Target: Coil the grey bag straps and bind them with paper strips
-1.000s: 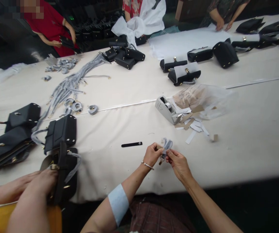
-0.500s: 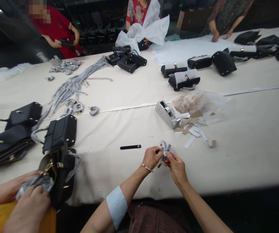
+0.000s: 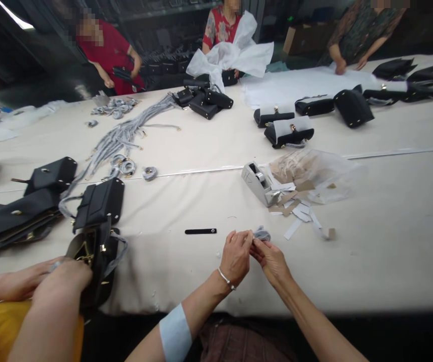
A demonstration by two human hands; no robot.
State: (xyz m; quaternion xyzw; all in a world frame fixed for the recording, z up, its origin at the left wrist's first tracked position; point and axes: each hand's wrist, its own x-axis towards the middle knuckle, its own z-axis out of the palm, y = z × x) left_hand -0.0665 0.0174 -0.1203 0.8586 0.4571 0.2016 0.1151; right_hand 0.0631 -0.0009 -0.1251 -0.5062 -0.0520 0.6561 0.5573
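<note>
My left hand (image 3: 236,257), with a bracelet at its wrist, and my right hand (image 3: 273,260) meet over the near part of the table. Between their closed fingers is a coiled bag strap (image 3: 262,233) in grey-looking wrapping, its far loop showing beyond the fingertips. The rest of the coil is hidden by my hands. Left of them a short black strap piece (image 3: 200,232) with a metal stud lies flat. Beyond my hands stands a grey tape dispenser (image 3: 257,185), beside loose paper and card strips (image 3: 302,212).
A clear plastic bag (image 3: 314,176) lies behind the strips. Wrapped straps (image 3: 125,133) and coils (image 3: 149,173) spread over the table's left half. Black handbags (image 3: 101,203) lie left and at the back (image 3: 289,133). At left, a co-worker's hands (image 3: 61,276) reach into a black bag (image 3: 97,266); others stand opposite.
My hands have turned the coiled strap, and my left hand now covers more of it. The co-worker at left has pushed a wrapped bundle deeper into the bag. The view has shifted slightly.
</note>
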